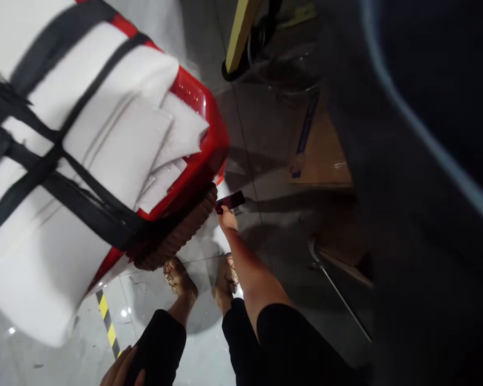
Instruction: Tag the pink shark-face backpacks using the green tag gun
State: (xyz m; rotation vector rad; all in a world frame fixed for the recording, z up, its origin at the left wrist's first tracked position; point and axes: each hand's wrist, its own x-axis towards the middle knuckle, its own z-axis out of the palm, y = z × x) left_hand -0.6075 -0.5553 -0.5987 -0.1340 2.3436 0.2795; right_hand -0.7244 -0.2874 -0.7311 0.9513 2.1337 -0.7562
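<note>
The small dark red flat thing [230, 201] sits low over the glossy floor [265, 161], just beside the near corner of the red crate [203, 134], held by the right hand [227, 218], fingers closed on its near end. The left hand [121, 370] rests on a black trouser leg [161, 338], fingers together and straight, holding nothing. White foam sheets [104, 134] under black straps [44, 171] bulge from the crate. That thin end-grip looks the weak spot to me: a knock from the crate corner could flick the thing onto the floor
</note>
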